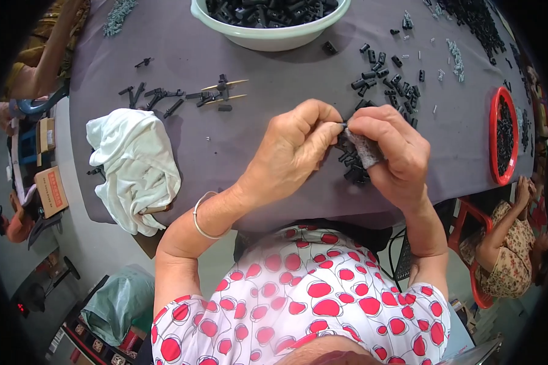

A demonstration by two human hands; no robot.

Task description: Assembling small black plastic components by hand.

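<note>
My left hand (pixel 292 149) and my right hand (pixel 402 152) meet above the table, thumbs and forefingers pinched together at one spot. Between the fingertips is a small dark part (pixel 344 125), mostly hidden, so its kind cannot be told. Tucked in the right hand's curled fingers is a piece of grey, fuzzy-looking material (pixel 364 149). A heap of small black plastic parts (pixel 354 170) lies beneath the hands, partly covered by them. Just beyond the right hand, short black cylindrical pieces (pixel 402 88) are scattered.
A pale bowl (pixel 274 41) of black parts stands at the far side. Left are a white cloth (pixel 134 164), loose black parts (pixel 158 97) and wooden sticks (pixel 231 97). Right are a red tray (pixel 494 140) and small grey pieces (pixel 455 58). Other people sit at both sides.
</note>
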